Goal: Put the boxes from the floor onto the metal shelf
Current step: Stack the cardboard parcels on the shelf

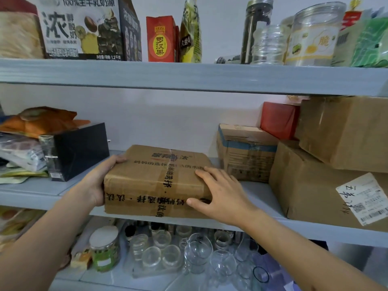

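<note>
Pale grey metal shelf (189, 76) fills the view, three tiers against a plain white wall; flat painted boards with a smooth lip along the near edge. On the middle tier sits the taped cardboard box (155, 181), flat and squarish, brown, creased, banded with clear tape printed in black characters; its near face overhangs the shelf edge slightly. Left hand (98, 181) cups the box's left side, thumb curled over the top edge; right hand (218, 194) lies on the right near corner, fingers spread and fairly straight on top, thumb pressing the front face. Left of the box, a glossy black carton (77, 150), beside a slumped heap of crinkled foil packets (23, 143); right of it, a small corrugated box with a blue band (245, 152), then two large brown cartons stacked (327, 164), the lower one bearing a white label, a red box (279, 119) behind. Top tier: printed milk carton (81, 28), red packet (160, 38), clear plastic jars (310, 34). Bottom tier: clustered clear glass cups (189, 255), round and shiny, and a white-lidded jar (105, 248).
</note>
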